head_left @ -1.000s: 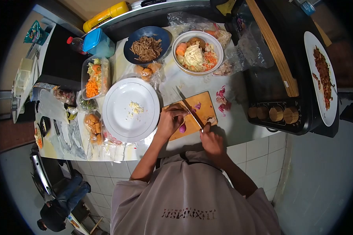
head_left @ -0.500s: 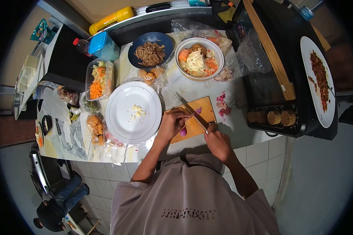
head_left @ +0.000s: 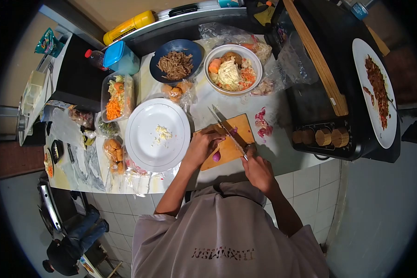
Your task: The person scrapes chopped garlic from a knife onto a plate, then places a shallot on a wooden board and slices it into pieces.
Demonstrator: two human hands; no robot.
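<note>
My right hand is wrapped round the handle of a kitchen knife, whose blade slants to the upper left over a wooden cutting board. Just left of the blade, my left hand has its fingers pinched on a small shallot piece, mostly hidden by the fingertips. A whole peeled shallot lies on the board below those fingers. Small purple cut bits rest on the board, right of the blade. Shallot skins are scattered on the counter beyond the board's right edge.
Left of the board stands a white plate with chopped garlic-like bits. Behind are a white bowl of food and a blue plate of meat strips. A black stove bounds the right. A person is at lower left.
The knife blade has shifted slightly, its tip tilting a little. Both hands stay nearly in place, and the whole view has moved a few pixels.
</note>
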